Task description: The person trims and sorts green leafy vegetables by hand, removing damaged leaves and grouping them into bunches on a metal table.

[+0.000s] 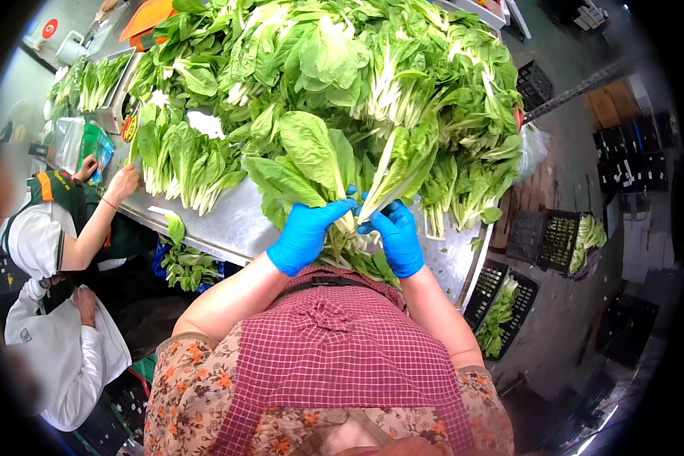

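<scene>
My left hand (310, 228), in a blue glove, grips a bunch of leafy greens (313, 154) by its pale stalks at the table's near edge. Between the gloved fingers of my right hand (396, 233) is the base of a separate leaf (402, 165) with a broad white rib. The two hands almost meet, and the leaf leans up and to the right. A large heap of the same greens (333, 57) covers the metal table (228, 228) in front of me. Stalk ends and trimmings lie below my hands, partly hidden by them.
Bunches of greens (191, 159) stand in a row to the left. A person in a green apron (62, 199) works there, beside another person in white (68, 353). A blue crate (162, 256) holds leaves. Black crates (524, 308) with greens sit on the floor at right.
</scene>
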The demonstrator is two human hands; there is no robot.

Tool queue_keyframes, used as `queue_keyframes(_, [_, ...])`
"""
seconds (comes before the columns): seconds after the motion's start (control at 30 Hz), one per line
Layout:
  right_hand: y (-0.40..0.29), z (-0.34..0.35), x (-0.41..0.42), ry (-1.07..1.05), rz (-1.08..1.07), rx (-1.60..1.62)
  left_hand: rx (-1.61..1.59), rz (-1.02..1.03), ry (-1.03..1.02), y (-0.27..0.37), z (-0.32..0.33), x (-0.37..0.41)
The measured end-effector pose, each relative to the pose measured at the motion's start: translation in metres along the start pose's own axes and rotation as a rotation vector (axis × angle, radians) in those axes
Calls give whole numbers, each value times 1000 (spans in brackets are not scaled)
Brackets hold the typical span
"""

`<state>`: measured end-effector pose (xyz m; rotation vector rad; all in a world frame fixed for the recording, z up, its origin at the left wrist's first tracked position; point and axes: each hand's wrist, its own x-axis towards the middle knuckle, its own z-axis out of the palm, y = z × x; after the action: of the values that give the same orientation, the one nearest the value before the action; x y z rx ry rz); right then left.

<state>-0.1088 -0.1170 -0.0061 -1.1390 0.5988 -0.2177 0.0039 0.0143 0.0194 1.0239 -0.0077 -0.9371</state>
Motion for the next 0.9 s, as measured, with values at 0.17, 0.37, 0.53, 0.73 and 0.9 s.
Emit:
queue_keyframes(0.17, [-5, 15, -7, 20, -274, -782, 95, 67, 39, -6, -3, -4])
queue_keyframes(0.37, [-4, 28, -12, -34, -197, -557, -132, -90, -26, -14, -38, 4])
queue_keyframes(0.53, [-1, 31, -15, -144, -153, -368, -189, -185, -184, -21, -70, 10])
queue_keyframes(0.73, [4, 37, -12, -205, -136, -426, -174, -246, -91, -15, -81, -2])
queue_keyframes(0.9, [8, 32, -16, -138, 30, -203, 147, 30, -70, 7, -68, -12])
